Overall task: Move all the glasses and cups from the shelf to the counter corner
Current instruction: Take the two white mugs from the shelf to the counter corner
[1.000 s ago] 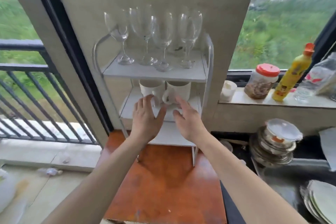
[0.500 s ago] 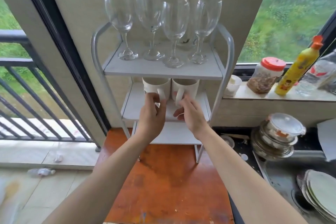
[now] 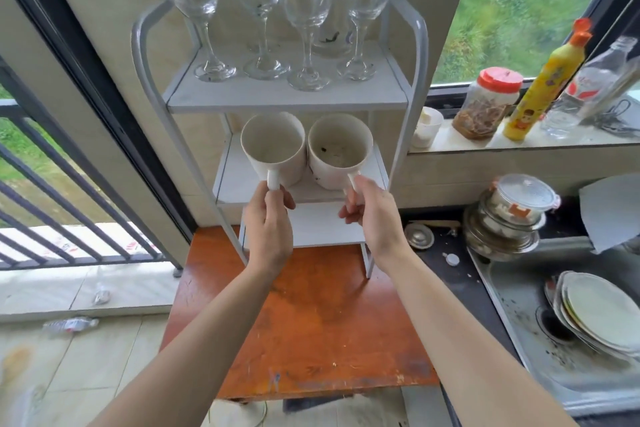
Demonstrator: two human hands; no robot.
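Two white mugs (image 3: 306, 152) – handles pinched in both hands (image 3: 322, 222) – before the shelf (image 3: 287, 99).

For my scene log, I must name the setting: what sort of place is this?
Most likely a home kitchen: a steel sink holding stacked plates, a white metal shelf rack with stemmed wine glasses, and a yellow squeeze bottle on the windowsill.

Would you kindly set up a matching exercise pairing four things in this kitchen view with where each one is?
Things:
1. wine glasses
2. left mug
3. yellow bottle
4. stacked plates

Places:
A. in the sink
B. on the windowsill
C. on the rack's top shelf
D. held by its handle in the left hand

Pairs: 1-C, 2-D, 3-B, 4-A
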